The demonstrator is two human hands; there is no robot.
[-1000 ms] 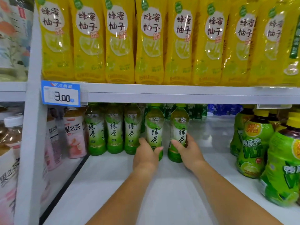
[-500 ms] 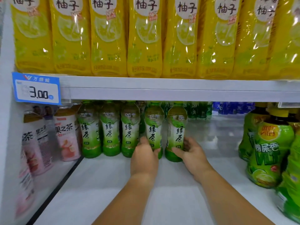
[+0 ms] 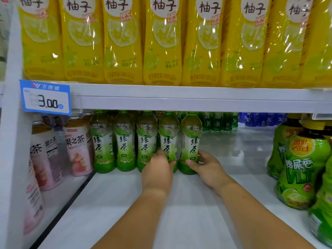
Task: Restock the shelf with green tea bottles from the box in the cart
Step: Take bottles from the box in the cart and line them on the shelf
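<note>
1. Since a second ago, we have slid two green tea bottles (image 3: 191, 141) back, level with three others standing on the white shelf (image 3: 179, 203).
2. Our left hand (image 3: 157, 169) wraps one bottle's base, our right hand (image 3: 208, 168) the other's.
3. Step: placing. Next, we judge, let go of both and fetch more from the box in the cart, unseen.
4. Labels read 绿茶; the price tag (image 3: 45, 97) reads 3.00.

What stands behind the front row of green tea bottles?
In the gaps between the green tea bottles, parts of more green bottles show. The front row and the upper shelf hide how many.
</note>
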